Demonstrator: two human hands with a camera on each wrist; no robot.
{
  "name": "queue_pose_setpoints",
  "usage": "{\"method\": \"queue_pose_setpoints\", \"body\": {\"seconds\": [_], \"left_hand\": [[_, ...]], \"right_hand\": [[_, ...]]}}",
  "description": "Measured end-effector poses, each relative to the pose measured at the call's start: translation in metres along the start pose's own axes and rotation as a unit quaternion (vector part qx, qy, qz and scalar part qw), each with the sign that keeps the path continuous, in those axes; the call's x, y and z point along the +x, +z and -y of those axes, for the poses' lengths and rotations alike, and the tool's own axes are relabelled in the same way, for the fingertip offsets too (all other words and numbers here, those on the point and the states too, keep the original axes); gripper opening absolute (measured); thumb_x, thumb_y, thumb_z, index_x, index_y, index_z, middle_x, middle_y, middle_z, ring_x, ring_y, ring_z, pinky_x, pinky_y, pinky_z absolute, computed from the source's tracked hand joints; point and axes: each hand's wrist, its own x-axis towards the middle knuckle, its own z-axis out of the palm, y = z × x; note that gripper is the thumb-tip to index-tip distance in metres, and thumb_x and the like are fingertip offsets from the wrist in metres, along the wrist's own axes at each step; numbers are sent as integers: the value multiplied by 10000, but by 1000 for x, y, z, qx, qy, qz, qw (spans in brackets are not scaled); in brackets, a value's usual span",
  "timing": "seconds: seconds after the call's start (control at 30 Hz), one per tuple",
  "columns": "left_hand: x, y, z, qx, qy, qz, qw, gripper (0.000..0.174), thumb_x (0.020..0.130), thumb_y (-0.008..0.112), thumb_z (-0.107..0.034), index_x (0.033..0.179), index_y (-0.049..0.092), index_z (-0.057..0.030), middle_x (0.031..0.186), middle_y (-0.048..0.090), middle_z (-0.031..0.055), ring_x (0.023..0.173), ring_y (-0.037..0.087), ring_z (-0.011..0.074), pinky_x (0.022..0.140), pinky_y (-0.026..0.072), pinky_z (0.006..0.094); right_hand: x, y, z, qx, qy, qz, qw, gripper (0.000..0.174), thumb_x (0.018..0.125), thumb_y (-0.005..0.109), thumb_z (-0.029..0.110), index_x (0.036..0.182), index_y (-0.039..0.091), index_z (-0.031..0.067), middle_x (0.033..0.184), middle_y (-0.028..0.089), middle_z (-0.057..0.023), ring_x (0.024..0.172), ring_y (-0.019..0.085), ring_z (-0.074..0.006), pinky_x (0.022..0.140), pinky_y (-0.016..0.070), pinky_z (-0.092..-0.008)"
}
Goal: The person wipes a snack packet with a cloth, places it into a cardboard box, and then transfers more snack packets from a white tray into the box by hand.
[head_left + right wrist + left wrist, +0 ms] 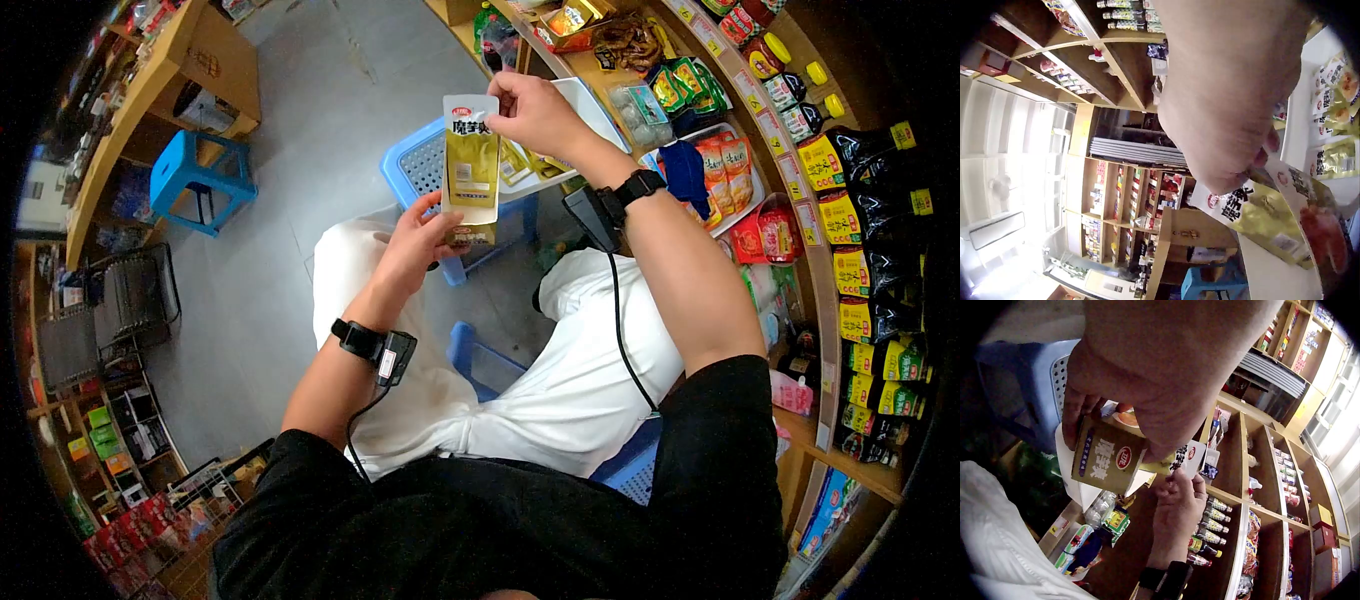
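A gold snack packet (472, 170) with a white top and dark lettering stands upright in front of me. My right hand (540, 118) pinches its top corner between thumb and fingers. Below it, my left hand (412, 245) grips a small olive-gold carton (1107, 455) with a red logo. The packet's lower end overlaps the carton's white inner panel in the head view. More gold packets (1338, 156) lie in a white tray (590, 105) just beyond my hands.
The tray rests on a blue plastic stool (408, 162); a brighter blue stool (203, 178) stands at left on the grey floor. Along the right runs a shelf with black-and-yellow pouches (850, 235), jars (768, 55) and a tray of orange packs (722, 170).
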Motion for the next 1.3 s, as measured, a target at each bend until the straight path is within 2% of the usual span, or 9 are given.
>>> {"method": "queue_pose_setpoints", "body": {"seconds": [0.33,0.67,0.73,0.97,1.07,1.13,1.23,1.27,1.3], "left_hand": [[-1,3,-4,21,-10,-20,1000,616,959,694,-236,1471,417,-36,1209,656,125,1073,682,214,835,606,334],[-2,5,-5,16,-11,-21,1000,614,958,696,-222,1470,415,-33,1205,660,127,1078,685,213,827,616,335],[-3,4,-5,11,-7,-18,1000,612,959,696,-222,1468,417,-30,1207,656,129,1075,688,219,824,617,337],[-2,3,-4,5,-2,-19,1000,609,957,697,-225,1463,422,-30,1209,653,133,1055,693,223,836,610,342],[-3,3,-5,11,1,-9,1000,607,958,692,-237,1462,424,-31,1198,657,129,1057,690,221,839,605,341],[-3,4,-5,12,3,-10,1000,598,962,686,-250,1454,429,-28,1199,664,133,1065,689,217,838,603,333],[-4,4,-6,16,3,-10,1000,584,966,679,-250,1446,433,-25,1209,669,139,1064,692,216,839,604,332],[-4,5,-7,15,4,-11,1000,584,966,679,-250,1446,433,-25,1209,669,139,1064,692,216,839,604,332],[-5,5,-7,16,2,-15,1000,579,968,676,-248,1443,434,-23,1216,669,142,1063,694,218,836,606,332]], "right_hand": [[-1,-5,9,-109,4,30,994,250,732,749,199,827,656,-13,730,677,-156,685,672,-283,654,530,-387],[-2,-2,5,-127,0,67,990,260,740,760,234,791,660,0,737,676,-161,698,669,-304,673,535,-405],[-2,-2,5,-98,7,52,994,254,806,751,208,833,642,-20,690,633,-110,629,595,-166,598,478,-320],[1,-5,14,-53,-11,-19,998,149,876,681,132,844,608,6,721,641,-63,649,603,-116,592,471,-287],[2,-6,15,25,-14,-29,999,83,895,661,99,881,656,16,725,658,-36,664,630,-87,600,495,-261],[0,-17,36,90,100,41,990,106,907,664,99,957,701,14,752,693,-31,691,667,-82,636,530,-239],[0,-19,36,121,98,36,987,165,909,694,127,1018,720,5,785,723,-31,695,678,-86,664,547,-242],[0,-22,36,150,104,63,981,185,891,744,140,1002,715,-5,847,740,-50,760,697,-103,706,552,-239],[0,-24,34,150,104,64,981,185,891,744,140,1002,715,-5,847,740,-50,760,697,-103,706,552,-239]]}}
